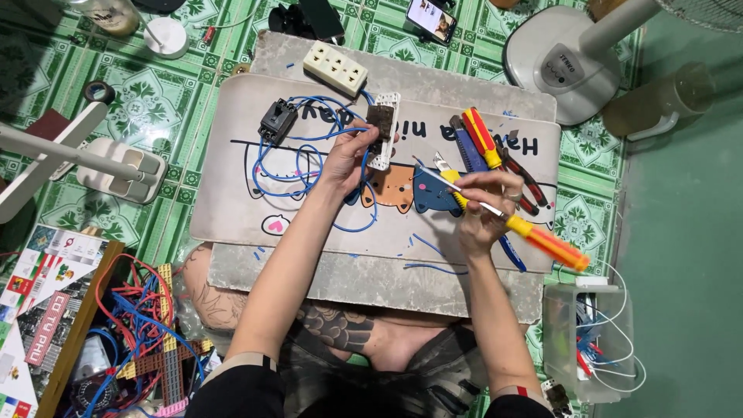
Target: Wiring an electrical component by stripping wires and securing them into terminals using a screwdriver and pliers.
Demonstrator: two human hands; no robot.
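Your left hand pinches the white rectangular plastic switch plate and its blue wires at twelve o'clock on the cartoon-printed mat. Your right hand, at three o'clock of it, grips a yellow-and-orange-handled screwdriver, tip aimed toward the plate. A second screwdriver, red pliers and a cream socket strip lie beyond.

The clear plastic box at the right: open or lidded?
Open: the clear plastic box shows no lid, and white and blue wires spill over its rim.
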